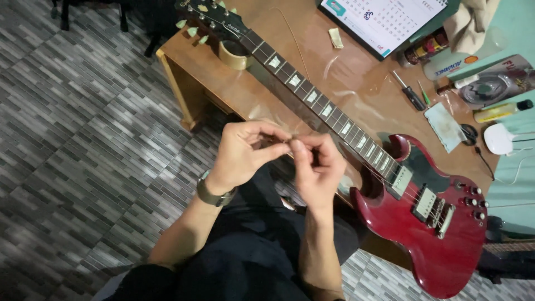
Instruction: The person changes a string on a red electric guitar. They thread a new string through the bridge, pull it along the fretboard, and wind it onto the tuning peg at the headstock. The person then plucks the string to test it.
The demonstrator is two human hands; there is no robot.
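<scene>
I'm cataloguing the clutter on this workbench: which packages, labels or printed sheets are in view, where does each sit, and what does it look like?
Desk calendar: top edge of the table, white grid sheet, teal border.
White tube: right of the calendar, lying flat, blue lettering.
Clear blister pack: far right, grey round item inside.
Yellow bottle: below the pack, lying flat, black cap.
Dark jar: beside the calendar, label colours unclear.

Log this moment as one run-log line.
left hand: pinching small item, too small to tell | right hand: fingertips meeting left's | guitar: red, flat on table | neck on tape roll | screwdriver beside
</scene>
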